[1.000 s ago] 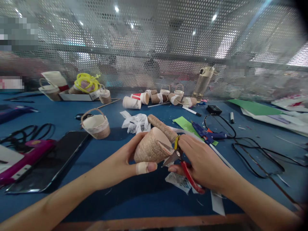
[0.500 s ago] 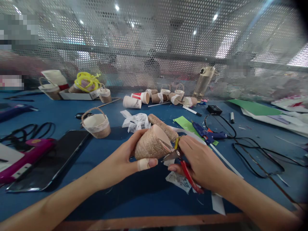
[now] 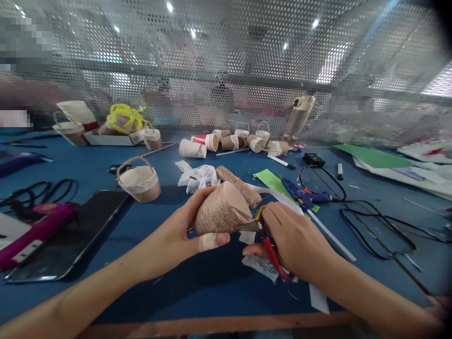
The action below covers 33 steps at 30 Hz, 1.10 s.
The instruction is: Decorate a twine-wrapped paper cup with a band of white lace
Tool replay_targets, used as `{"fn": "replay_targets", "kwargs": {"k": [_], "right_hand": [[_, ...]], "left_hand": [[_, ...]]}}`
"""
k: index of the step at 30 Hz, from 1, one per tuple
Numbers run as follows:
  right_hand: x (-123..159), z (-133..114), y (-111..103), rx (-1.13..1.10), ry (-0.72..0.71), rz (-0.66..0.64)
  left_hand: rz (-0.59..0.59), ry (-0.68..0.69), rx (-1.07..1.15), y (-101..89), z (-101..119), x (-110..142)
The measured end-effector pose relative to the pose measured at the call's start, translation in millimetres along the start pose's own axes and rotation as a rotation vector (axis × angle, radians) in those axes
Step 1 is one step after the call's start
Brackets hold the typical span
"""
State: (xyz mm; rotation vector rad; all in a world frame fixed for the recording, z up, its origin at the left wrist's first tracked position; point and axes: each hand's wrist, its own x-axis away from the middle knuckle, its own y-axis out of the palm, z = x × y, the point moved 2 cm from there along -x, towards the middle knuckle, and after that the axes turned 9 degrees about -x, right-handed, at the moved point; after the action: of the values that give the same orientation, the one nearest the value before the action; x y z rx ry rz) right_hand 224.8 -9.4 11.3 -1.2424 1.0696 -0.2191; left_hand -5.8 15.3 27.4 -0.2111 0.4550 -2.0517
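- head view: i see the left hand (image 3: 181, 230) curled around a twine-wrapped cup (image 3: 217, 214) above the bench (image 3: 197, 292), mouth tilted right, seemingly to offer its rim to the scissors (image 3: 274, 259).
- the right hand (image 3: 296, 233) grips those scissors, fingers bent around the handles, blades at the rim.
- behind, a shallow box (image 3: 109, 140) holds a yellow coil (image 3: 122, 113); the cup shows bare inner wall.
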Motion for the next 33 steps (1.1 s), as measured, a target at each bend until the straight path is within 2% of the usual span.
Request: {"fn": "replay_targets", "kwargs": {"k": [4, 7, 14, 19, 22, 29, 33], "right_hand": [[-3, 1, -4, -0.034, -0.007, 0.034], [-6, 2, -9, -0.046, -0.012, 0.083], [-5, 6, -8, -0.065, 0.034, 0.122], [-3, 5, -5, -0.110, 0.102, 0.093], [-3, 2, -3, -0.086, 0.146, 0.047], [-2, -6, 4, -0.040, 0.189, 0.016], [-2, -6, 1, -0.022, 0.180, 0.028]], "left_hand": [[0.029, 0.012, -0.072, 0.7, 4, 1], [0.103, 0.030, -0.095, 1.8, 4, 3], [0.161, 0.157, -0.185, -4.5, -4, 6], [0.354, 0.328, -0.467, -6.6, -3, 1], [0.436, 0.439, -0.535, -2.5, -4, 1], [0.495, 0.533, -0.600, 8.2, -16, 8], [0.385, 0.651, -0.643, 10.7, -10, 10]]}}
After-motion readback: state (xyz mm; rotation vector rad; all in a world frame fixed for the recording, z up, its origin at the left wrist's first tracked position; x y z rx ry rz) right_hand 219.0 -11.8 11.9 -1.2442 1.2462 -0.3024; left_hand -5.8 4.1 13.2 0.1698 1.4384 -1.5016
